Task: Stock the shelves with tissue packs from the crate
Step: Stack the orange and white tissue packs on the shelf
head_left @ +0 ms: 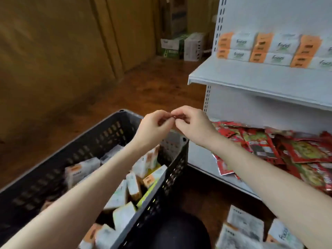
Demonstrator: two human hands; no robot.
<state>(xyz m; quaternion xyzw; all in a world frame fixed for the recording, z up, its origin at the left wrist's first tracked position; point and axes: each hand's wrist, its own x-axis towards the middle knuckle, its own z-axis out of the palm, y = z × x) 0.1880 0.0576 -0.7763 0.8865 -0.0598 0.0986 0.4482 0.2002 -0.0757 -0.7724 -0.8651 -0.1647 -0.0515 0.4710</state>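
Both left hand (pixel 154 127) and right hand (pixel 193 124) curled, tips touching, pinching what I can't tell; best reach into crate (pixel 107 135) for tissue packs (pixel 81 170)

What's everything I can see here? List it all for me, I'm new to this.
crate: one, dark grey, lower left on the floor
tissue packs in the crate: many, white and orange, loosely jumbled
tissue packs on the shelf: a row stacked two high, white and orange, upper shelf, running out of frame
shelf unit: one, white, right side
red sachets: a pile, red and green, lower shelf
tissue packs on the floor: a few, white, bottom right
cartons: a few, white and green, far back by the wall
knee: one, in dark cloth, bottom centre
left hand: above the crate's far corner, fingers curled
right hand: fingertips meeting the left's; anything pinched is too blurred to tell
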